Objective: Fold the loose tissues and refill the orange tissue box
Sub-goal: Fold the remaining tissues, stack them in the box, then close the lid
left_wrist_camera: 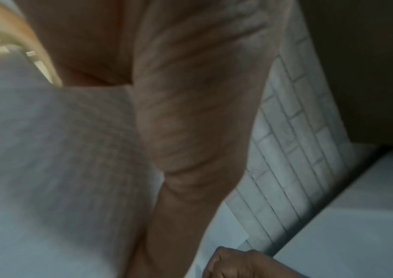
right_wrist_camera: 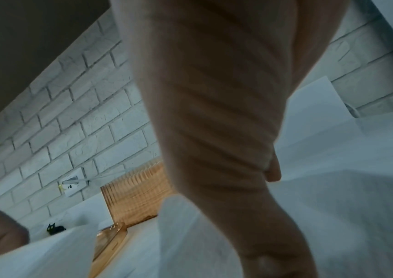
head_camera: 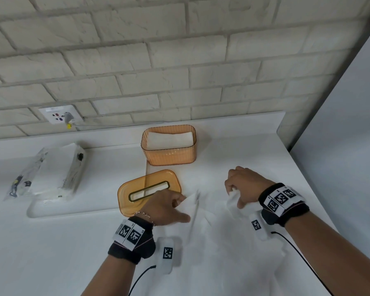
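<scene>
Two hands are holding up one loose white tissue (head_camera: 214, 221) above a white counter (head_camera: 51, 253). The left hand (head_camera: 165, 207) is pinching its left edge, and the right hand (head_camera: 245, 186) is gripping its right edge, so the sheet is stretching side to side between them. The open orange box (head_camera: 169, 153), already holding some folded tissues, is standing farther back towards the brick wall, slightly nearer the left hand. Its orange lid (head_camera: 135, 189) is lying flat just beside the left hand's knuckles
</scene>
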Tool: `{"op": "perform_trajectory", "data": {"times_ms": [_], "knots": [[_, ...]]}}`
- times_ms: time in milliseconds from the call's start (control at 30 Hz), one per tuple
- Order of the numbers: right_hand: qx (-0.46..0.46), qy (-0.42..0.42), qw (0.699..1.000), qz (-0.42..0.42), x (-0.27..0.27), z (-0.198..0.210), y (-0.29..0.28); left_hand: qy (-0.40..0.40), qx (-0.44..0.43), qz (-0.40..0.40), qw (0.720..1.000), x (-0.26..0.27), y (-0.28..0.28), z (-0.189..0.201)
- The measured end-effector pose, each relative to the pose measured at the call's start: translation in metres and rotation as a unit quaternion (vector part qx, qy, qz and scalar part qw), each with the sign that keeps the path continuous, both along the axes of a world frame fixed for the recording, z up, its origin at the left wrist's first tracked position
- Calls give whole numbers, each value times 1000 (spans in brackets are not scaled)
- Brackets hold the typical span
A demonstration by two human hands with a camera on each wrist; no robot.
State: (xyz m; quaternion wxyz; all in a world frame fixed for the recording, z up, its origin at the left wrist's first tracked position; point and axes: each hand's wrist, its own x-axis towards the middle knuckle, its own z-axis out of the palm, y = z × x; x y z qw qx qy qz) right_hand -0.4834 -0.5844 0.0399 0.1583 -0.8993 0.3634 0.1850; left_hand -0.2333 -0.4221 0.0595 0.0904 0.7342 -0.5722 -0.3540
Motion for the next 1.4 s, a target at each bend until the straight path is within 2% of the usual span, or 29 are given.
{"op": "perform_trajectory", "data": {"times_ms": [67,133,200,267,300,367,433,500,567,633,700,733,800,967,1067,1133,1233,1333,1400], "knots": [[35,-23,999,-23,-3,-1,-2,-32,27,-43,998,0,-3,3],[80,-72,992,-67,-8,8,-3,-27,30,-53,998,4,-3,3],[100,-149,977,-115,-13,27,1,15,3,-8,1000,11,0,1],[125,-242,949,-158,-19,49,9,116,-33,91,989,17,4,-5],[160,-297,925,-175,-21,61,16,191,-53,152,968,19,7,-8],[274,-407,848,-200,-20,80,35,310,-82,248,914,16,13,-12],[366,-490,757,-232,-14,88,55,387,-126,290,866,3,18,-8],[405,-532,691,-274,0,80,73,454,-158,305,822,-12,22,-6],[407,-543,657,-328,16,67,87,494,-176,307,794,-28,25,-4],[397,-555,631,-369,29,55,97,510,-180,306,783,-39,27,-4],[394,-578,597,-393,35,47,103,510,-176,296,788,-48,29,-4],[383,-587,590,-402,37,45,104,504,-176,287,796,-51,30,-3],[337,-588,601,-423,37,41,105,491,-173,280,807,-54,31,-5],[208,-580,668,-417,33,36,105,465,-158,310,814,-54,26,-3],[119,-571,710,-395,31,34,104,459,-167,348,800,-52,21,-3],[75,-572,720,-385,29,34,101,458,-168,349,800,-49,19,-3],[64,-576,729,-363,22,44,95,420,-183,340,822,-42,19,-5],[87,-543,773,-317,18,56,93,383,-183,294,856,-37,18,-8],[98,-523,796,-288,20,59,91,404,-178,267,857,-38,18,-5]]}}
